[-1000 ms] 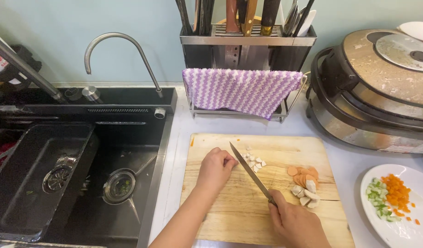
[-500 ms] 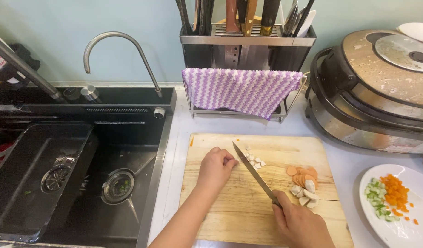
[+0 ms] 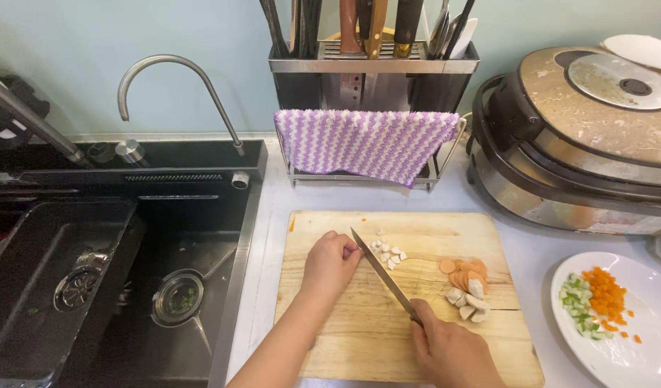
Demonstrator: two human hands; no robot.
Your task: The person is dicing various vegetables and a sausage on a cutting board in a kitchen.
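Left hand (image 3: 330,264), centre of frame: fingers curled in tight, knuckles against the flat of the knife blade (image 3: 382,274); whatever sits under the fingertips is hidden, can't tell what it pins. Right hand (image 3: 449,352), lower centre: fist closed round the knife handle, blade running up-left toward the left knuckles. Small white diced pieces (image 3: 389,253) lie just right of the blade tip. All on the wooden cutting board (image 3: 359,338), centre-bottom.

Around: orange carrot slices (image 3: 463,273) and pale chunks (image 3: 468,300) on the board's right part, near the right hand but apart. White plate (image 3: 632,345) with diced carrot and green bits at lower right. Large cooker (image 3: 589,136) upper right. Utensil rack (image 3: 370,79) with purple-white cloth (image 3: 366,144) top centre, behind the board. Black sink (image 3: 115,273) and curved tap (image 3: 176,93) on the left. Nothing blocks the blade path.

Versus 0.5 s ago: both hands and knife in practically the same spot; white pile unchanged.
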